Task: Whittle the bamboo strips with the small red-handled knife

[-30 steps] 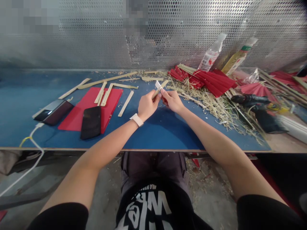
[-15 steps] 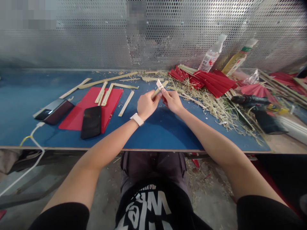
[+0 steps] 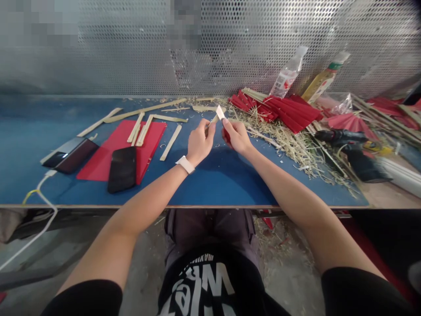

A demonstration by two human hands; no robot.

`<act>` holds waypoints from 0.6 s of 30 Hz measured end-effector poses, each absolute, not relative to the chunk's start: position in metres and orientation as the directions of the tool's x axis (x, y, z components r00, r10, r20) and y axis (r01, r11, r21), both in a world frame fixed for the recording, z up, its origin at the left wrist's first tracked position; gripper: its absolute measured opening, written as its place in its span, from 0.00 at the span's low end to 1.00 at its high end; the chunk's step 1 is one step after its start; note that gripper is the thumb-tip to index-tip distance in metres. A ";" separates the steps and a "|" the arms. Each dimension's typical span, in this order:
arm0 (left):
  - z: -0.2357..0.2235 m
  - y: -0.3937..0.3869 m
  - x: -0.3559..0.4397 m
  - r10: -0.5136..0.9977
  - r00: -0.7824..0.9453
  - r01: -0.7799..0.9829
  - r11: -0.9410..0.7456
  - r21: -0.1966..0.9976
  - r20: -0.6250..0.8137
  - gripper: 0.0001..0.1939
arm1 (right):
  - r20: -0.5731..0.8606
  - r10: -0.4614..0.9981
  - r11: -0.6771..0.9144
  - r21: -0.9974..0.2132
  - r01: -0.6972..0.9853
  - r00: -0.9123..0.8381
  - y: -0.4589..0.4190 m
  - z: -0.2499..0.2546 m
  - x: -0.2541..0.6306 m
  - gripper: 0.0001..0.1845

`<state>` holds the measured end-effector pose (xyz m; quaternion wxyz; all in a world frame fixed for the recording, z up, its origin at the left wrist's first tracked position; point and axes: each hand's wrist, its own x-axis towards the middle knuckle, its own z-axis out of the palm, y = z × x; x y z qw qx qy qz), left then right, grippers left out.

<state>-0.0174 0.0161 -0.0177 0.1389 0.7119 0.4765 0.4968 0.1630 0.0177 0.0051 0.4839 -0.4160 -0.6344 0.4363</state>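
Note:
My left hand [image 3: 199,144] is closed around a narrow bamboo strip [image 3: 215,119], which slants up and away from the fingers. Closed on a knife, my right hand [image 3: 237,136] sits just to the right. The knife's short, pale blade [image 3: 220,112] rises past the thumb and lies against or just over the strip's upper end; contact is hard to make out. Its handle is hidden in my fingers. Left of my hands, a loose bamboo strip [image 3: 170,143] lies flat on the blue tabletop [image 3: 226,184].
Curly bamboo shavings [image 3: 286,142] spread to the right, beside red folding fans [image 3: 292,112] and a cordless drill [image 3: 353,151]. Two bottles lean at the back. Leftward lie a red folder [image 3: 98,162], a black phone [image 3: 122,169], a cabled device [image 3: 70,153] and more strips.
My hands have drawn slightly apart, the left one shifting down along the strip. The knife blade is now turned more upright. The whole view has shifted a little.

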 end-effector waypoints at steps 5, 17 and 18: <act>-0.017 0.019 -0.020 0.787 0.149 0.479 -0.587 0.653 0.599 0.30 | 0.332 0.919 0.373 -0.908 0.189 -0.213 0.020 0.005 0.170 0.41; -0.002 0.009 -0.019 0.841 0.161 0.564 -0.509 0.650 0.517 0.24 | 0.327 0.887 0.440 -0.810 0.387 -0.325 0.019 0.013 0.172 0.42; -0.003 0.010 -0.019 0.841 0.167 0.563 -0.510 0.651 0.514 0.24 | 0.314 0.888 0.435 -0.812 0.390 -0.337 0.020 0.013 0.173 0.42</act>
